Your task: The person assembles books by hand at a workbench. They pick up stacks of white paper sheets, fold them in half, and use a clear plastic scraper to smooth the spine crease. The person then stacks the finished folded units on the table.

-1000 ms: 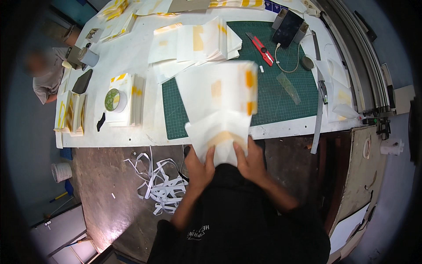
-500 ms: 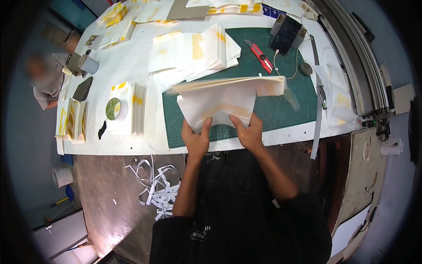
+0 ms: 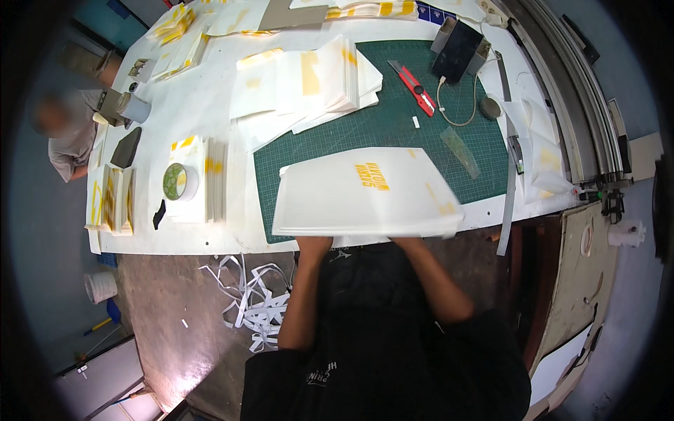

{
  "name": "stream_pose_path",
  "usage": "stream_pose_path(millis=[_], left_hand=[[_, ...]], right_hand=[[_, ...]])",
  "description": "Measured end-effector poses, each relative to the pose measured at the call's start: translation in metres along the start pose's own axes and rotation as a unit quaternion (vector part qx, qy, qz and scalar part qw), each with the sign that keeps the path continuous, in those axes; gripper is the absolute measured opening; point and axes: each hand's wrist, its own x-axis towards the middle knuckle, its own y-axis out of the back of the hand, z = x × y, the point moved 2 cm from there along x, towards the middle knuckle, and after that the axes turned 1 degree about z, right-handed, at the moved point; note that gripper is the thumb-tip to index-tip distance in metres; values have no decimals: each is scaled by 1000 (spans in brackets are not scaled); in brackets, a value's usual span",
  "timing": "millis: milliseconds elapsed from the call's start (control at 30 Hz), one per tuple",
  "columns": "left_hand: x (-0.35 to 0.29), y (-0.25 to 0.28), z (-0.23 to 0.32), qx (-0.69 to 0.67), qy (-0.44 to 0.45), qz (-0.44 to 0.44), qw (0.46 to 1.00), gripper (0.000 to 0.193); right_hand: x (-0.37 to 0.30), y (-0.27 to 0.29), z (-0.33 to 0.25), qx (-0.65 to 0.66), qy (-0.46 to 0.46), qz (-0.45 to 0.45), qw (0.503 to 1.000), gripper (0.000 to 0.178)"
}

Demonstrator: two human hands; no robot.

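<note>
Plainly, a white sheaf (image 3: 330,203) with yellow lettering is seen directly above and ahead of the left grip (image 3: 314,243) and the right grip (image 3: 407,243). Both are reached under its near edge, set apart from each other, and their fingers are hidden, so whether they are spread or pinched on the sheaf cannot be told. Part of a green cutting mat (image 3: 488,144) is covered by the sheaf, though whether the two are touching cannot be made out. Farther ahead of the left grip, a loose pile of white sheets (image 3: 309,84) is laid partly on the mat and partly on the white counter (image 3: 239,210). Beyond the right grip, a red utility knife (image 3: 415,90) is placed on the mat, and well to the right of that grip a metal ruler (image 3: 505,210) is laid over the counter's near edge. Well to the left of the left grip, a stack of sheets (image 3: 214,182) is topped by a round roll (image 3: 174,181). Below and left of that grip, white strips (image 3: 260,309) are heaped on the floor (image 3: 161,302).
</note>
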Motion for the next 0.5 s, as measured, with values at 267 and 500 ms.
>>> stream_pose_path(millis=[267,500], left_hand=[[-5,-9,-15,72,-40,-74,994,36],[-9,-5,-20,39,-48,-82,995,34]], right_hand=[[10,8,-10,33,-11,-19,999,32],[7,10,-4,20,24,-34,999,33]])
